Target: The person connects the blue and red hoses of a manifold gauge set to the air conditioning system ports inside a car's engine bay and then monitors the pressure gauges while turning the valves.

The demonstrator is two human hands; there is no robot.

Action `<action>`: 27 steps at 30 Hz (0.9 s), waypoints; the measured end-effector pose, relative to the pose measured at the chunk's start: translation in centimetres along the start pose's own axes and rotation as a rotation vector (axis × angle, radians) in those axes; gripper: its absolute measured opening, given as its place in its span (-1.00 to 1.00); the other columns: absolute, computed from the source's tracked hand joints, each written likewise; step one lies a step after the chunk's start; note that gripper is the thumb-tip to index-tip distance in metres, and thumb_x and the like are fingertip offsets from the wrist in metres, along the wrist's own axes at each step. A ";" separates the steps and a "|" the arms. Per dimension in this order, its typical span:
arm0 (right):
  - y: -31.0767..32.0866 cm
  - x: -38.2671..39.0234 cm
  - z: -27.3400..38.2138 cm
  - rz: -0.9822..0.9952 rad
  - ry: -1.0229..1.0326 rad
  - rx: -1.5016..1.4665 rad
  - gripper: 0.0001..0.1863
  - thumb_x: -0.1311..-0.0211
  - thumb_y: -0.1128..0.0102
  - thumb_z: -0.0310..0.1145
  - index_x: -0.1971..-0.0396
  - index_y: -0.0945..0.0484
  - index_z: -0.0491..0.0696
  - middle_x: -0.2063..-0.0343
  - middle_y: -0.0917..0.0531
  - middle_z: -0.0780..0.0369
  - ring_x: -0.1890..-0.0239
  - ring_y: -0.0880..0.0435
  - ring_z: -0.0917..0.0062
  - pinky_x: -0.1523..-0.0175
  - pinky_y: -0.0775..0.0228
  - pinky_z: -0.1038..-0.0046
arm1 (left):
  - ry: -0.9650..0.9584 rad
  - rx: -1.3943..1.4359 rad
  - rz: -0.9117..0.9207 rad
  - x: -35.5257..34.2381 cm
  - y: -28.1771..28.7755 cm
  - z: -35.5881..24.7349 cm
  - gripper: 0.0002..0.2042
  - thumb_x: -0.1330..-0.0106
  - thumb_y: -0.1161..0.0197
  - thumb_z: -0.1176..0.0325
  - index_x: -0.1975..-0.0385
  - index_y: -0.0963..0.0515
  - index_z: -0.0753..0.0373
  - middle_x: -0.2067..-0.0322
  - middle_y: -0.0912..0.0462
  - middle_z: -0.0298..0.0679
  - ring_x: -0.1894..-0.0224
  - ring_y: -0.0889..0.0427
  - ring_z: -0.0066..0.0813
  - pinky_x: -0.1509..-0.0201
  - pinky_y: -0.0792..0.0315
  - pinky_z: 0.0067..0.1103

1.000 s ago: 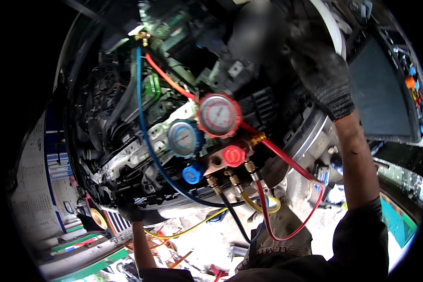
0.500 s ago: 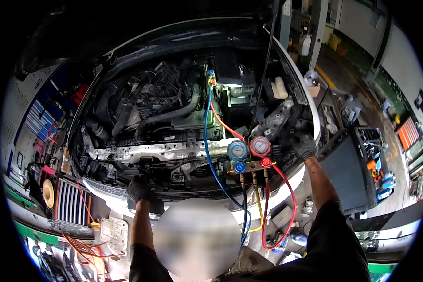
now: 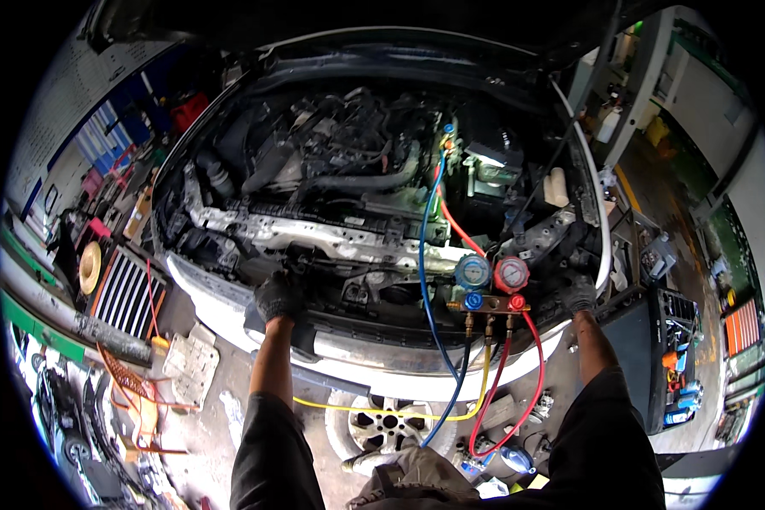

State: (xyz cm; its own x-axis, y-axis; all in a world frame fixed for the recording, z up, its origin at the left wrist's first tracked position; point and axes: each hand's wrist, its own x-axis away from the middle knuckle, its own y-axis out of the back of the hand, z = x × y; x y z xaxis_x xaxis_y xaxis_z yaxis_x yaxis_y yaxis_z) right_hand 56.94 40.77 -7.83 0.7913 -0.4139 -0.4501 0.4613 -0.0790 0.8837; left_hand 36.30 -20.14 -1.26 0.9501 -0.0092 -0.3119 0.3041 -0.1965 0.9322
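Observation:
I look down into an open car engine bay (image 3: pixel 348 170). My left hand (image 3: pixel 278 295), in a dark glove, rests on the front edge of the bay below the pale crossbeam (image 3: pixel 314 234). Also gloved, my right hand (image 3: pixel 580 295) grips the front right corner of the bay. Between them hangs a manifold gauge set (image 3: pixel 490 279) with a blue dial and a red dial. A blue hose (image 3: pixel 425 255) and a red hose (image 3: pixel 459 229) run from it up into the engine. A yellow hose (image 3: pixel 382 414) trails below.
A loose wheel (image 3: pixel 382 429) lies on the floor under the bumper. A grille panel (image 3: pixel 127 289) leans at the left among floor clutter. A tool cart (image 3: pixel 676 357) stands at the right. The raised hood (image 3: pixel 357 21) is overhead.
The view has pulled back and up from close to the gauges to the whole engine bay. Both hands now rest on the bay's front edge, further apart.

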 end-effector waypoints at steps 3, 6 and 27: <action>0.9 0.1 0.2 0.068 -0.028 -0.078 -0.70 0.08 -0.18 -0.17 0.28 -0.63 0.11 0.29 -0.64 0.18 0.17 -0.58 0.25 0.04 -0.40 0.28 | -0.006 0.052 0.003 0.1 0.6 -0.5 -0.62 -0.23 0.06 0.04 0.51 -0.59 0.18 0.50 -0.60 0.02 0.38 -0.60 -0.01 0.26 -0.44 -0.23; 0.1 0.2 -1.9 -0.057 0.138 -0.040 -0.67 0.03 -0.17 -0.21 0.21 -0.60 0.02 0.18 -0.60 0.09 0.08 -0.54 0.19 -0.04 -0.35 0.25 | 0.082 -0.002 0.062 -0.9 -1.3 -0.2 -0.62 -0.21 0.05 -0.02 0.49 -0.61 0.10 0.44 -0.61 -0.07 0.33 -0.60 -0.05 0.26 -0.45 -0.23; 2.3 -0.8 0.9 0.160 -0.022 -0.214 -0.63 0.00 -0.17 -0.22 0.15 -0.57 -0.02 0.15 -0.59 0.08 0.03 -0.52 0.19 -0.07 -0.32 0.31 | 0.124 -0.052 0.081 -0.9 -1.2 -0.1 -0.60 -0.19 0.09 -0.02 0.44 -0.60 0.13 0.36 -0.61 -0.06 0.26 -0.59 -0.02 0.20 -0.44 -0.21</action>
State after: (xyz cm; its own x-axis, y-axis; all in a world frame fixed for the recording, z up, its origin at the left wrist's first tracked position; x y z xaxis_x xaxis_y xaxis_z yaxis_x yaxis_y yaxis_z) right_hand 57.01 40.11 -5.36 0.8532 -0.4257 -0.3015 0.4070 0.1817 0.8952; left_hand 35.12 -19.79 -2.05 0.9721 0.0985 -0.2130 0.2260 -0.1488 0.9627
